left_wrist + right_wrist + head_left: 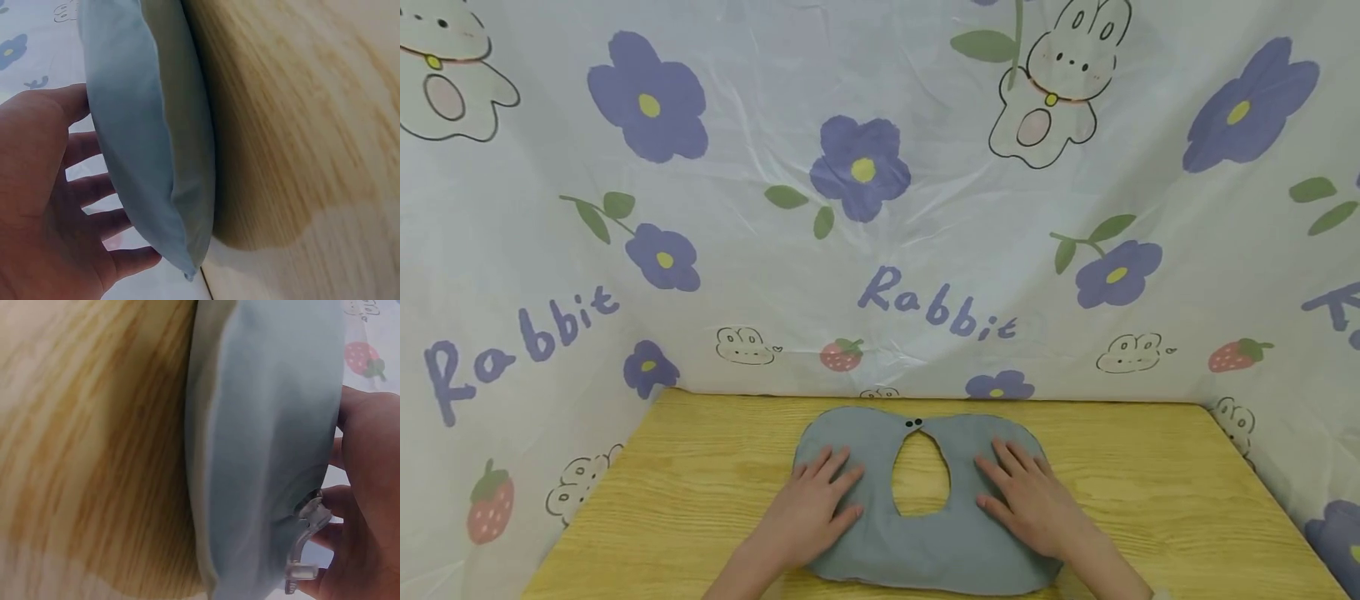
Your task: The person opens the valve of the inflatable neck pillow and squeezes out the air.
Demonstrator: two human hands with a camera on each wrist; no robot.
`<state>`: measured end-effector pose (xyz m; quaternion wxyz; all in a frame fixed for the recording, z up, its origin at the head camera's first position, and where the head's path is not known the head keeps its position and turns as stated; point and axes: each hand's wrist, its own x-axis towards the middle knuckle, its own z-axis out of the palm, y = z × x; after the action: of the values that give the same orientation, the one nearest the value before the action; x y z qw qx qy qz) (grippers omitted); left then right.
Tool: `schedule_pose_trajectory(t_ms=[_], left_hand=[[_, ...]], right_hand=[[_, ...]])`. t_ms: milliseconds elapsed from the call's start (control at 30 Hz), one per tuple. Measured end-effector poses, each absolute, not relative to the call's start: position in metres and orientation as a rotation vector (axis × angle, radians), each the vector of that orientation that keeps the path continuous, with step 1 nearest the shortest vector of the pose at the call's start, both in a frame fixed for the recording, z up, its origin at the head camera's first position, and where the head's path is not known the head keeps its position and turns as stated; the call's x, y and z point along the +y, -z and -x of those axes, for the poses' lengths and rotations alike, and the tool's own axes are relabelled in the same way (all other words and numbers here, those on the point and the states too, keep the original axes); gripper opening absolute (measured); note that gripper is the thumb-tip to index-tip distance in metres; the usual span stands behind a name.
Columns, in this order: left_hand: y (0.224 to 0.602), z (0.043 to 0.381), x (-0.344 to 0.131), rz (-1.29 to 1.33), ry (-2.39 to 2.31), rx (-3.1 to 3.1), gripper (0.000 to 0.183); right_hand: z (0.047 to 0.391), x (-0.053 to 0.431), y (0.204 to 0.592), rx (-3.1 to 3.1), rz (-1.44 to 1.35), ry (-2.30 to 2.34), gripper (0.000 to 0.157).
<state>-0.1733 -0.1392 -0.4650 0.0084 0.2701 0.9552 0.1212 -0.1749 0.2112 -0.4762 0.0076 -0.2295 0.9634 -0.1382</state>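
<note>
A grey-blue inflatable neck pillow (880,542) lies flat on the wooden table, its two rounded ends meeting at two dark snaps (913,423) on the far side. An oval opening in its middle lets the table show through. My left hand (808,508) rests on the left half with fingers spread. On the right half lies my right hand (1030,500), its fingers also spread. The left wrist view shows the pillow's puffy side and seam (169,137) beside my fingertips. A clear plastic air valve (309,525) sticks out of the pillow near my right fingers.
The wood-grain table (700,467) extends to both sides of the pillow. A white sheet (775,275) printed with purple flowers, rabbits and strawberries hangs along the table's back edge and both sides.
</note>
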Motion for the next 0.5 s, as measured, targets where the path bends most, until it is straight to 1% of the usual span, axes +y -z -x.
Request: schedule_pose_trajectory(t_ms=[500], left_hand=[[0.4740, 0.1733, -0.1406, -0.845, -0.336, 2.965, 0.053]], right_hand=[[0.1739, 0.2118, 0.4849, 2.984, 0.686, 0.429, 0.059]])
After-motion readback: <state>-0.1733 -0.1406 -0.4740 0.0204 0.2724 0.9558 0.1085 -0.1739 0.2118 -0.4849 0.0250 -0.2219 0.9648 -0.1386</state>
